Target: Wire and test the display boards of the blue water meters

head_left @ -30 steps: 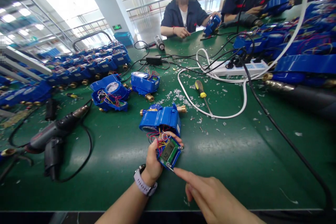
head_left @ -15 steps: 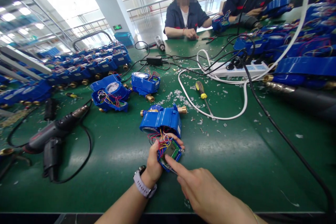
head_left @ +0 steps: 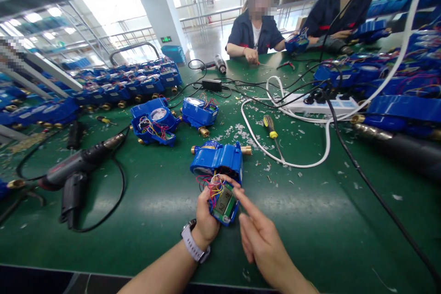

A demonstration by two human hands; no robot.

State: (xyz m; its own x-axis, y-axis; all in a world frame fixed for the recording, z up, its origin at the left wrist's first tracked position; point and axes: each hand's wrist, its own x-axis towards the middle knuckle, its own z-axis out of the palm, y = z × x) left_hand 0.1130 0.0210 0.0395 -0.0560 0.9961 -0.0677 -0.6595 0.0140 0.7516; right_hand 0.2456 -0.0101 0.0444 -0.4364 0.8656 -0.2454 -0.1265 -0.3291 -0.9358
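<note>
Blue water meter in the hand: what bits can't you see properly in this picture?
- Numbers on the display screen: too small and blurry to read in the head view.
- Back of the blue display housing: hidden by the left hand.
- Wire ends of the coloured wires: hidden inside the blue meter body.

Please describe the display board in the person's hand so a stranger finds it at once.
On the green workbench, find the nearest blue water meter with brass ends. Wired to it, a blue-framed LCD board sits in the left hand, the right forefinger pointing at it.
</note>
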